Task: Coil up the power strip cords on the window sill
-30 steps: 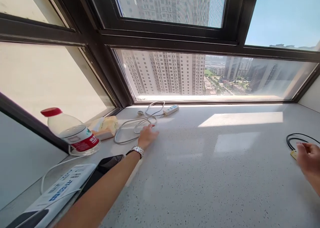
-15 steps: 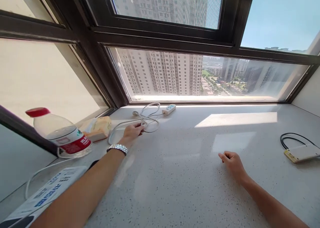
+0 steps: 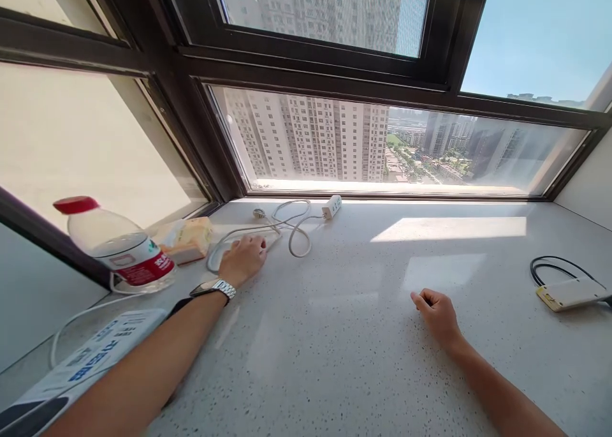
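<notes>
On the speckled white sill, my left hand (image 3: 243, 260), with a metal-banded watch at its wrist, is turned knuckles up with its fingers curled round the white cable (image 3: 300, 253) of a power strip. The grip itself is partly hidden under the hand. Loose loops of this cable spread between the hand and the window, with the plug (image 3: 259, 214) lying behind. The small white power strip (image 3: 331, 207) rests against the window's bottom edge. My right hand (image 3: 437, 316) is a loose fist over the sill's right half, and nothing shows in it.
To the left stand a red-capped plastic bottle (image 3: 143, 268) and a yellowish soft packet (image 3: 191, 239). A printed white box (image 3: 102, 348) lies under my left forearm. At the far right is a white device (image 3: 571, 293) with a black cable. Dark window frames (image 3: 306, 80) border the sill.
My left hand has turned over and drawn slightly left and nearer. The cable loops have shifted, and the power strip has swung round and slid a little right. My right hand is nearly unchanged.
</notes>
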A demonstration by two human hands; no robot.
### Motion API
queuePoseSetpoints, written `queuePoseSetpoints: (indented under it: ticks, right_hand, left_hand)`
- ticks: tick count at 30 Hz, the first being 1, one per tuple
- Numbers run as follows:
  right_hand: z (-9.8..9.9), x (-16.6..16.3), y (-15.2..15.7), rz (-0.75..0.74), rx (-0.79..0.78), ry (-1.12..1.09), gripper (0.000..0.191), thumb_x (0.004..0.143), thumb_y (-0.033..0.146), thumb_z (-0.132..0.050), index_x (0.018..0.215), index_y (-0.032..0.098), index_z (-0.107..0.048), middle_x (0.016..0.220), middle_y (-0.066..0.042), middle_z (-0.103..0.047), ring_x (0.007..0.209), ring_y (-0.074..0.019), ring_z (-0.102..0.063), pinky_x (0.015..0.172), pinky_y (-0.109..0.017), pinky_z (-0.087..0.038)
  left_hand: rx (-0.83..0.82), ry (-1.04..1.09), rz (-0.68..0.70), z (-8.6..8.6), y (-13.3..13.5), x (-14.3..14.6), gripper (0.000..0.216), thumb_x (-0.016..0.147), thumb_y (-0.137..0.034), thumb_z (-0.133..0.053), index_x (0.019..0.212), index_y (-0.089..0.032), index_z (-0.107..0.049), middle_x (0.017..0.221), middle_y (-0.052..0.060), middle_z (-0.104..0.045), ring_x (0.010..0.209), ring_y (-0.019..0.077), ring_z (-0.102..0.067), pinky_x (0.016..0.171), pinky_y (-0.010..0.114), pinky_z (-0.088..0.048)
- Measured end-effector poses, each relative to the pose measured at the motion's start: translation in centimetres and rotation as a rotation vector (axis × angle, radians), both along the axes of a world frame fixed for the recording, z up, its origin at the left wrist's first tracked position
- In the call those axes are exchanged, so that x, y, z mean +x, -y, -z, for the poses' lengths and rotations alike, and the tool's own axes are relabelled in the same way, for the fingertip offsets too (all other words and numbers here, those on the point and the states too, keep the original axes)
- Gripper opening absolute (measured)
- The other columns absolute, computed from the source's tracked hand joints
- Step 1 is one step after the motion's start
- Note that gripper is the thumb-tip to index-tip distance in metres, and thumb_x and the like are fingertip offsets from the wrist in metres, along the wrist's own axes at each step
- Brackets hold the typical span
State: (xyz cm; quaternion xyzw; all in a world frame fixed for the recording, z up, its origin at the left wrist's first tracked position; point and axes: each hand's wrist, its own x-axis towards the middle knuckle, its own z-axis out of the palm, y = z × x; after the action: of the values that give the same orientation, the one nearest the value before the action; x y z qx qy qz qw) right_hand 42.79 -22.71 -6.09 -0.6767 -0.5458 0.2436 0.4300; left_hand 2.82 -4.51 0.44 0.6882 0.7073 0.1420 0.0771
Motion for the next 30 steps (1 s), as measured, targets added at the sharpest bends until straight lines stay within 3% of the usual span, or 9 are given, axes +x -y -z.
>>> queuePoseSetpoints:
  ticks: [3,7,10,14,18,21,25,27,30]
  right_hand:
    - [-0.3,0.0,0.1,-0.012,0.021,-0.029,0.046,0.079,0.055,-0.049,0.051,0.021,-0.032,0.05,0.002,-0.031,0.048,-0.0111,-0.025,0.048,-0.026,-0.021]
    - [-0.9,0.1,0.5,-0.188,0.049,-0.104,0.043,0.079,0.052,-0.051,0.052,0.021,-0.037,0.051,0.003,-0.032,0.05,-0.0107,-0.025,0.049,-0.026,-0.022]
    - [-1.2,-0.2,0.8,-0.356,0.017,-0.122,0.039,0.079,0.048,-0.053,0.055,0.019,-0.042,0.053,0.003,-0.034,0.051,-0.0104,-0.028,0.05,-0.026,-0.024]
    - [-1.4,-1.3,0.9,-0.506,-0.02,-0.156,0.037,0.081,0.047,-0.056,0.06,0.018,-0.05,0.055,0.002,-0.04,0.051,-0.0096,-0.03,0.049,-0.025,-0.026]
    - [-1.6,-3.0,0.5,-0.515,-0.027,-0.245,0.037,0.081,0.052,-0.058,0.072,0.017,-0.058,0.062,0.0,-0.05,0.055,-0.0117,-0.042,0.052,-0.025,-0.035]
    - [-2.2,-4.4,0.2,-0.411,0.16,-0.334,0.046,0.083,0.062,-0.053,0.097,0.019,-0.062,0.092,-0.009,-0.063,0.084,-0.021,-0.058,0.072,-0.032,-0.048]
    - [-3.6,-6.6,0.4,-0.429,0.388,-0.34,0.068,0.083,0.072,-0.047,0.129,0.022,-0.05,0.133,-0.014,-0.052,0.124,-0.029,-0.046,0.104,-0.044,-0.036]
    - [-4.0,-7.9,0.5,-0.523,0.384,-0.344,0.074,0.08,0.074,-0.05,0.131,0.02,-0.048,0.129,-0.014,-0.055,0.12,-0.0287,-0.049,0.103,-0.044,-0.036]
    - [-3.7,-9.5,0.7,-0.675,0.334,-0.344,0.06,0.081,0.071,-0.052,0.108,0.017,-0.058,0.099,-0.008,-0.063,0.09,-0.0216,-0.057,0.082,-0.033,-0.046]
  left_hand:
    - [-0.024,0.096,0.003,-0.2,-0.2,0.1,0.018,0.078,-0.027,-0.058,0.066,-0.016,-0.052,0.07,0.007,-0.059,0.087,0.025,-0.056,0.078,0.032,-0.04]
    - [-0.107,0.312,0.001,-2.1,0.0,1.0,0.024,0.081,-0.025,-0.055,0.06,-0.015,-0.048,0.05,-0.003,-0.041,0.052,0.0112,-0.041,0.054,0.022,-0.03]
    - [-0.124,0.555,0.03,-5.9,0.5,1.8,0.025,0.089,-0.033,-0.045,0.071,-0.017,-0.049,0.047,-0.007,-0.029,0.039,0.0066,-0.024,0.043,0.021,-0.018]
    - [0.002,1.013,0.219,-11.7,2.7,3.8,0.026,0.088,-0.04,-0.051,0.072,-0.019,-0.047,0.049,-0.009,-0.021,0.037,0.0051,-0.018,0.038,0.019,-0.014]
    - [0.004,1.426,0.367,-14.6,6.3,7.7,0.028,0.091,-0.033,-0.05,0.069,-0.018,-0.046,0.05,-0.009,-0.017,0.037,0.0042,-0.014,0.035,0.018,-0.014]
    - [-0.113,1.713,0.36,-13.9,9.2,11.2,0.03,0.095,-0.029,-0.043,0.067,-0.017,-0.045,0.049,-0.009,-0.018,0.036,0.0044,-0.012,0.033,0.017,-0.014]
    - [-0.19,1.949,0.35,-9.1,12.8,15.6,0.031,0.085,-0.036,-0.061,0.069,-0.018,-0.042,0.048,-0.01,-0.022,0.037,0.0039,-0.013,0.033,0.015,-0.018]
    - [-0.235,2.002,0.353,-6.0,14.5,17.4,0.037,0.077,-0.041,-0.07,0.069,-0.018,-0.042,0.047,-0.011,-0.023,0.037,0.0034,-0.014,0.034,0.015,-0.021]
    - [-0.293,2.031,0.3,-2.6,16.4,19.0,0.043,0.074,-0.045,-0.071,0.066,-0.018,-0.039,0.046,-0.011,-0.025,0.036,0.0033,-0.016,0.033,0.015,-0.023]
